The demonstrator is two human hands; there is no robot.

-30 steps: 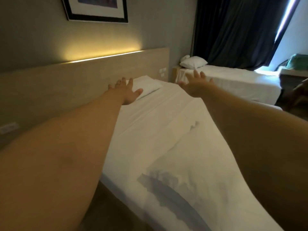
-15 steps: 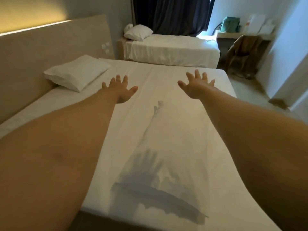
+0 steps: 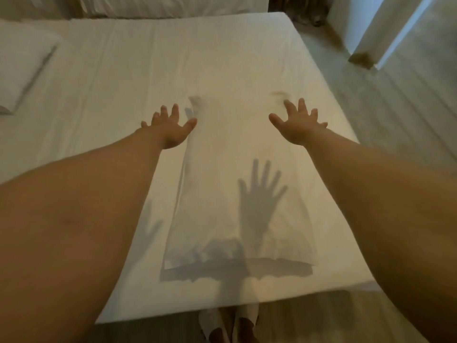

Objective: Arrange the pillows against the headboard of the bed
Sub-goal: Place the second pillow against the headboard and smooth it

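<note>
A white pillow (image 3: pixel 222 189) lies flat on the white bed (image 3: pixel 123 78), lengthwise in front of me near the bed's near edge. My left hand (image 3: pixel 170 127) hovers over its far left corner with fingers spread, holding nothing. My right hand (image 3: pixel 298 123) is stretched out above its far right side, fingers apart and empty. Both hands cast shadows on the pillow and sheet. A second white pillow (image 3: pixel 22 68) rests at the left edge of the view. The headboard is out of view.
A second bed's white sheet (image 3: pixel 173 6) shows along the top edge. Pale floor (image 3: pixel 395 115) runs along the right of the bed, with a wall corner (image 3: pixel 363 58) at upper right. My feet in white slippers (image 3: pixel 230 323) stand at the bed's near edge.
The view has swung down and to the right, away from the headboard and onto the near pillow. Both hands stay outstretched and empty, now over that pillow's far end.
</note>
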